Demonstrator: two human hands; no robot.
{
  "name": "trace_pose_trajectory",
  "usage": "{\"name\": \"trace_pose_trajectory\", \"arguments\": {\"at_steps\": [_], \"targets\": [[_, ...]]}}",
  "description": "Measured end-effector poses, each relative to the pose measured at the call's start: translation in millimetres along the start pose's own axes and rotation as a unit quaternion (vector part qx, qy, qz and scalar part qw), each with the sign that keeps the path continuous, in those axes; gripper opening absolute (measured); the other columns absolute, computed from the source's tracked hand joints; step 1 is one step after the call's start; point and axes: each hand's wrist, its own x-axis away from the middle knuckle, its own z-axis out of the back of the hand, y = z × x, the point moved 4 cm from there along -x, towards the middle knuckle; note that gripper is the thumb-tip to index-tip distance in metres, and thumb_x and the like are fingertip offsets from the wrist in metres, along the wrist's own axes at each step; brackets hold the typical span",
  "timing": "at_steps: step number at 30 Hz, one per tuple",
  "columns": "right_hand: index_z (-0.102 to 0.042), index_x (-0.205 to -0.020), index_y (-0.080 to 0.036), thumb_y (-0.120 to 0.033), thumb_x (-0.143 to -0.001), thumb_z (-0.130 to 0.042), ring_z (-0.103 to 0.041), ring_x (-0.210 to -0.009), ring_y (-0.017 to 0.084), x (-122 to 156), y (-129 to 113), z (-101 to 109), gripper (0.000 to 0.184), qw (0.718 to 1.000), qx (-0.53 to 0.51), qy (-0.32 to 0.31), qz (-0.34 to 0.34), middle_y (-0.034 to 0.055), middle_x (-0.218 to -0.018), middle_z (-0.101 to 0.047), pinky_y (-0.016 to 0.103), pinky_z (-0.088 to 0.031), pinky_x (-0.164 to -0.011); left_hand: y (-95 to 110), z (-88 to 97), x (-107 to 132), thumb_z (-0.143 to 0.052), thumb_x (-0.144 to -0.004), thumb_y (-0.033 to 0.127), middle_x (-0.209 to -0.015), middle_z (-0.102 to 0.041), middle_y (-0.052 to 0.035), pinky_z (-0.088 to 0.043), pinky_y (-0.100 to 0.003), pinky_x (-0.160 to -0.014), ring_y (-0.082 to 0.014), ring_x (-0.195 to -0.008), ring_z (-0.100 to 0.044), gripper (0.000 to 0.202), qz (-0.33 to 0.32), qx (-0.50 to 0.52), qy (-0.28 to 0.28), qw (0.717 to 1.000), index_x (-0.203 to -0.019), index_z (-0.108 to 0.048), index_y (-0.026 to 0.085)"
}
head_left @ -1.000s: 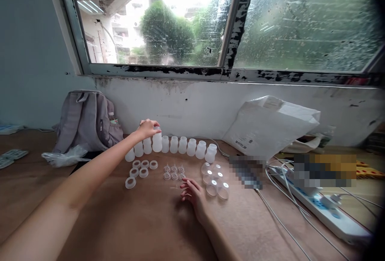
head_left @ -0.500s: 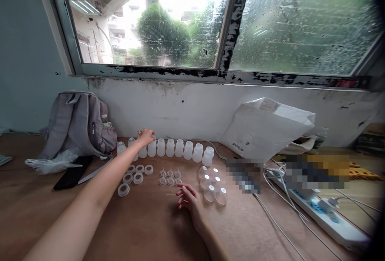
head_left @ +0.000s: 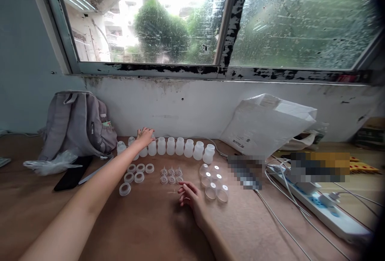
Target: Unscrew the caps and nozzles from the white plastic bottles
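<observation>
Nearest, a broad reddish-brown tabletop [head_left: 144, 233], smooth and faintly glossy, with a soft shadow beneath the right hand [head_left: 192, 198]. In that hand, nothing: thumb and fingers loosely curled and apart, near the closest of six small clear teats [head_left: 171, 175] in two rows of three. To their left, six translucent ring collars [head_left: 139, 177], lying flat in a loose cluster; to their right, beyond the right hand, six clear domed caps [head_left: 210, 192], each with a white spot on top.

Farther right, a white power strip [head_left: 345, 223] at a slant, with plugs and trailing white cables [head_left: 279, 217]. Far left, a flat black object [head_left: 72, 176] beside a crumpled clear plastic bag [head_left: 52, 161].

Behind the small parts, a curved row of frosted bottles [head_left: 179, 147], upright, partly hidden at the left by the forearm. Over the top of one in the row, the left hand [head_left: 146, 135]; impossible to tell whether clamped on the neck or merely above it.

At the back, a grey backpack [head_left: 73, 120] on the left, a large white bag [head_left: 264, 126] on the right, and a stained pale wall [head_left: 168, 104]. Above, a wide window [head_left: 150, 68] with flaking black paint along the frame, streaked glass and, outside, green trees [head_left: 159, 30] and bright buildings [head_left: 116, 28].
</observation>
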Motion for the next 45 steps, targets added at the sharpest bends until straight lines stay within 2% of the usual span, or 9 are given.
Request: {"name": "trace_pose_trajectory", "arguments": {"at_steps": [7, 11, 15, 19, 23, 29, 34, 39, 45], "targets": [[-0.059, -0.083, -0.014, -0.041, -0.072, -0.053, -0.051, -0.051, 0.013, 1.3, -8.0, 9.3, 0.03, 0.974, 0.186, 0.06, 0.119, 0.0025, -0.065, -0.056, 0.025, -0.042, -0.047, 23.7, 17.1, 63.1, -0.047, -0.077, 0.025, -0.112, -0.052, -0.0085, -0.024, -0.034, -0.089, -0.0231, -0.106, -0.041, 0.031, -0.072, 0.009, 0.055, 0.996, -0.107, -0.05, 0.02], [-0.06, -0.075, -0.016, -0.034, -0.076, -0.046, -0.054, -0.061, 0.016, 5.2, -12.3, 10.6, 0.023, 0.878, 0.405, 0.116, 0.227, 0.0045, -0.069, -0.06, 0.027, -0.042, -0.057, 27.6, -1.0, 133.3, -0.039, -0.081, 0.027, -0.077, -0.062, -0.0056, -0.027, -0.038, -0.086, -0.0198, -0.078, -0.052, 0.023, -0.051, 0.009, 0.056, 0.997, -0.077, -0.059, 0.019], [-0.058, -0.081, -0.017, -0.023, -0.077, -0.041, -0.055, -0.074, 0.019, 4.3, -8.0, 3.7, 0.019, 0.799, 0.523, 0.122, 0.272, 0.0071, -0.078, -0.059, 0.031, -0.044, -0.067, 18.4, -28.9, 187.6, -0.045, -0.076, 0.025, -0.095, -0.059, -0.0079, -0.021, -0.042, -0.092, -0.0232, -0.094, -0.048, 0.019, 0.024, 0.018, 0.095, 0.995, -0.087, -0.059, 0.019], [-0.055, -0.101, -0.02, -0.015, -0.073, -0.042, -0.05, -0.095, 0.022, -0.4, -1.8, -4.5, 0.03, 0.738, 0.596, 0.106, 0.298, 0.0092, -0.101, -0.055, 0.034, -0.04, -0.08, 19.9, -45.5, 205.9, -0.047, -0.073, 0.021, -0.099, -0.057, -0.0109, -0.016, -0.045, -0.094, -0.0258, -0.099, -0.044, 0.025, 0.096, 0.021, 0.112, 0.989, -0.094, -0.057, 0.016], [-0.053, -0.104, -0.021, -0.013, -0.074, -0.042, -0.05, -0.098, 0.021, -9.0, 1.9, -4.1, 0.033, 0.729, 0.607, 0.106, 0.296, 0.0087, -0.105, -0.055, 0.033, -0.04, -0.082, 42.8, -47.3, 202.1, -0.05, -0.069, 0.022, -0.093, -0.057, -0.0078, -0.018, -0.044, -0.094, -0.0244, -0.098, -0.044, 0.009, 0.105, 0.137, 0.134, 0.976, -0.073, -0.058, 0.019], [-0.05, -0.104, -0.017, -0.018, -0.075, -0.043, -0.054, -0.091, 0.021, -27.9, 4.7, 3.9, 0.03, 0.743, 0.59, 0.146, 0.28, 0.01, -0.097, -0.058, 0.034, -0.041, -0.079, 67.6, -59.0, 183.8, -0.051, -0.069, 0.041, -0.076, -0.055, -0.0047, -0.037, -0.034, -0.079, -0.021, -0.083, -0.051, 0.024, 0.227, 0.547, 0.196, 0.782, -0.062, -0.05, 0.019], [-0.049, -0.088, -0.018, -0.022, -0.076, -0.042, -0.056, -0.079, 0.02, -28.3, 0.2, 4.0, 0.014, 0.796, 0.514, 0.157, 0.279, 0.0082, -0.085, -0.058, 0.033, -0.045, -0.071, 90.4, -75.9, 180.1, -0.038, -0.076, 0.049, -0.071, -0.059, -0.0052, -0.044, -0.027, -0.062, -0.0155, -0.065, -0.057, 0.037, 0.233, 0.646, 0.14, 0.713, -0.072, -0.052, 0.015], [-0.044, -0.095, -0.018, -0.021, -0.076, -0.043, -0.053, -0.057, 0.013, -8.5, -10.9, -8.8, 0.02, 0.835, 0.434, 0.153, 0.303, 0.0026, -0.076, -0.055, 0.026, -0.046, -0.056, 98.6, -94.5, 189.0, -0.049, -0.07, 0.049, -0.072, -0.064, -0.0072, -0.047, -0.028, -0.061, -0.0148, -0.058, -0.06, 0.037, 0.294, 0.805, 0.027, 0.514, -0.077, -0.054, 0.013], [-0.051, -0.104, -0.02, -0.012, -0.076, -0.037, -0.053, -0.063, 0.011, 7.0, -9.8, -30.5, 0.033, 0.798, 0.468, 0.119, 0.359, 0.0048, -0.087, -0.051, 0.023, -0.045, -0.059, 97.8, -94.7, 189.1, -0.053, -0.071, 0.045, -0.069, -0.064, -0.0054, -0.048, -0.026, -0.059, -0.0137, -0.055, -0.061, 0.032, 0.308, 0.814, 0.007, 0.493, -0.079, -0.054, 0.014]]}}
